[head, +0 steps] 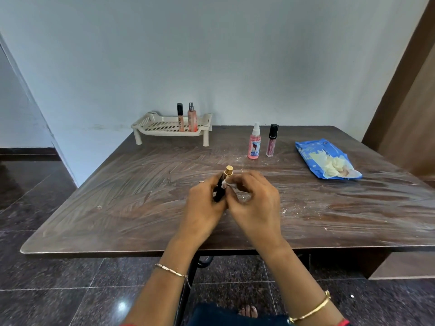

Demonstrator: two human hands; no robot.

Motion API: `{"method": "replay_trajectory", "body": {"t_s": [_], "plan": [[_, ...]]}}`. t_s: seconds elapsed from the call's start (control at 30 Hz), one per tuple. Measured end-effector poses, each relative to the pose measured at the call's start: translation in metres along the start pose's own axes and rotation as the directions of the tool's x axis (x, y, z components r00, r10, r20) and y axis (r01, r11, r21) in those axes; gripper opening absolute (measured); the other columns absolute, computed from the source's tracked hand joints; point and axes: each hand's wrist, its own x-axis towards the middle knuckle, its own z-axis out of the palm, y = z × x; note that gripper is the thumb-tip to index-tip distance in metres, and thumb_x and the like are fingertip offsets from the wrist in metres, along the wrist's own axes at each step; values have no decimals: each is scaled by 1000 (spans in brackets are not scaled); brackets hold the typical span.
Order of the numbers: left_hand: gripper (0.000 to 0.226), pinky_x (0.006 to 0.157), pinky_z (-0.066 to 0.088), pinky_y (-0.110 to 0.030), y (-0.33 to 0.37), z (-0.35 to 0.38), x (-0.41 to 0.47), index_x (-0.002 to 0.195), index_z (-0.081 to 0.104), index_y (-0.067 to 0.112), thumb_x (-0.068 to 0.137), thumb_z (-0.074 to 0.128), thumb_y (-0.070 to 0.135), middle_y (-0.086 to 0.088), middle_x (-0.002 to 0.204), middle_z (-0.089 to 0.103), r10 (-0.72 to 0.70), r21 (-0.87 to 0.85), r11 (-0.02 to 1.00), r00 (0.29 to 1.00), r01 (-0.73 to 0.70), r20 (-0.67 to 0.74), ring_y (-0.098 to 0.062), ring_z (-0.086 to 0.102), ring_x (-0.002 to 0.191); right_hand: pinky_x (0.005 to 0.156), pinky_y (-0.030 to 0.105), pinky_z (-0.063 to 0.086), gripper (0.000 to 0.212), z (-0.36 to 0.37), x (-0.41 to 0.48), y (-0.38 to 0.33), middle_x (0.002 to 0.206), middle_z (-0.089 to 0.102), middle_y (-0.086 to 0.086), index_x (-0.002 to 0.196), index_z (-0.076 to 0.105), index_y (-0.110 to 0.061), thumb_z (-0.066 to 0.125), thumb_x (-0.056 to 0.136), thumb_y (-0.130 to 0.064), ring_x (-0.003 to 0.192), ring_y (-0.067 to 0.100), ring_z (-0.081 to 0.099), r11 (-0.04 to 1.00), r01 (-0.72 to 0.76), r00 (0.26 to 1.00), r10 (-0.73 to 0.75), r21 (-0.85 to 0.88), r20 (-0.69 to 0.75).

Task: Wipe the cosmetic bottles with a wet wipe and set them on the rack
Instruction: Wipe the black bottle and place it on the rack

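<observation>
My left hand grips a slim black bottle with a gold cap above the middle of the table. My right hand pinches a white wet wipe against the bottle just under the cap. A cream rack stands at the table's far edge and holds a black-capped tube and a peach spray bottle, both upright. To the right of the rack, a pink spray bottle and a black-capped gloss tube stand on the table.
A blue pack of wet wipes lies open at the right of the brown table, with wipes spilling out. White smears and crumbs streak the tabletop. A wall is close behind the table, and a dark tiled floor lies around it.
</observation>
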Motion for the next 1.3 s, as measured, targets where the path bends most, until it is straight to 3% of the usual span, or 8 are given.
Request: {"method": "replay_trajectory", "body": {"t_s": [0.07, 0.2, 0.43, 0.57, 0.73, 1.03, 1.13, 1.3], "plan": [[40, 89, 54, -30, 0, -2, -3, 116, 58, 39, 85, 68, 16, 15, 99, 70, 6, -93, 996, 999, -3, 38, 2, 65, 93, 75, 20, 54, 18, -3, -1, -2, 87, 67, -9, 88, 68, -16, 74, 76, -3, 82, 5, 65, 981, -111, 993, 116, 156, -23], [44, 93, 53, -36, 0, -6, -7, 131, 53, 25, 90, 63, 14, 10, 111, 69, -6, -255, 966, 990, 42, 139, -1, 63, 106, 73, 13, 50, 19, -7, 6, -2, 85, 70, -9, 86, 68, -17, 73, 78, 0, 83, 5, 66, 901, -279, 958, 285, 333, 31], [44, 100, 49, -38, 1, -10, -8, 131, 43, 32, 93, 57, 14, 4, 121, 65, -2, -343, 934, 962, 99, 272, -8, 61, 113, 78, 19, 52, 19, -20, 27, 5, 90, 71, -2, 92, 67, -13, 64, 85, 4, 86, 8, 68, 762, -425, 905, 364, 488, 220], [30, 91, 54, -42, 4, -15, -6, 122, 45, 17, 94, 52, 9, -8, 112, 69, -41, -511, 834, 947, 208, 319, -20, 66, 104, 81, 21, 53, 15, -26, 36, 5, 92, 72, 1, 95, 68, -11, 63, 87, 0, 89, 12, 69, 618, -516, 856, 345, 593, 385], [36, 90, 54, -42, 1, -16, -6, 123, 58, 14, 89, 54, 22, -12, 116, 68, -113, -680, 667, 944, 303, 310, -24, 65, 104, 84, 25, 54, 12, -24, 38, 5, 92, 72, 0, 95, 68, -12, 69, 84, -7, 91, 14, 69, 674, -480, 877, 343, 562, 337], [24, 77, 60, -37, 2, -9, -3, 113, 64, 10, 95, 48, 12, -15, 107, 70, -263, -824, 389, 907, 412, 330, -22, 70, 90, 72, 23, 54, 14, -6, 16, 8, 89, 71, -7, 89, 68, -17, 76, 79, -9, 81, 9, 67, 875, -348, 936, 307, 337, 170], [31, 81, 58, -44, 2, -11, 0, 120, 60, 4, 90, 54, 9, -22, 116, 66, -307, -840, 331, 890, 431, 336, -29, 67, 99, 70, 20, 52, 13, -8, 13, 11, 88, 71, -7, 88, 69, -16, 76, 79, -10, 80, 7, 67, 874, -356, 932, 309, 330, 189], [46, 78, 54, -45, 1, -13, 4, 117, 61, 3, 73, 69, 13, -20, 108, 69, -387, -819, 334, 860, 466, 332, -27, 69, 89, 75, 22, 52, 12, -12, 18, 15, 89, 70, -7, 91, 67, -18, 72, 83, -12, 84, 8, 65, 871, -367, 930, 332, 326, 158]]}}
